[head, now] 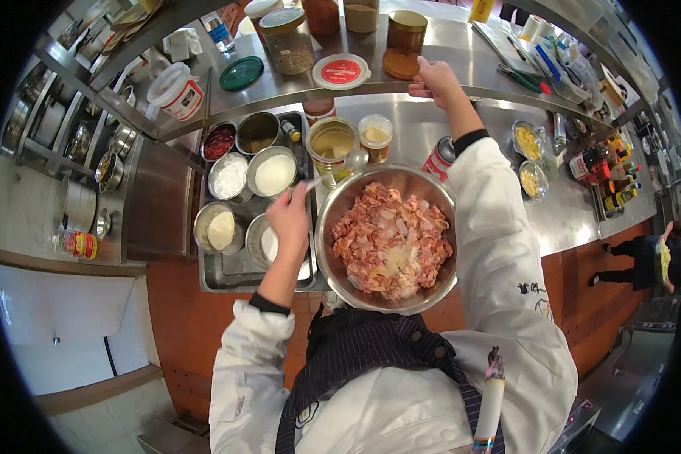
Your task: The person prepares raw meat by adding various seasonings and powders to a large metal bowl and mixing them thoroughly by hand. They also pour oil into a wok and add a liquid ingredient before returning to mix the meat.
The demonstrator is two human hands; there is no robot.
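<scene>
My left hand [288,218] grips a pale, thin-handled utensil [316,182], probably a spoon, over the edge of a metal tray [207,278]. Its far end is hard to make out near an open tin [333,142] of yellowish content. Below and right of that hand sits a large stainless steel bowl [324,258] of cut raw meat [386,232], with pale powder on top. My right hand [437,79] reaches over the raised steel shelf, its fingertips at the edge of a brown round lid [400,64]. Whether they grip the lid is unclear. An uncovered brown jar [407,31] stands behind.
Metal pots of white powder [272,171] stand in the tray. The shelf edge [249,108] crosses above the counter. A spray can [440,159] stands beside the bowl. A cigarette [490,406] with a charred end juts up near the camera. Another person [644,261] stands far right.
</scene>
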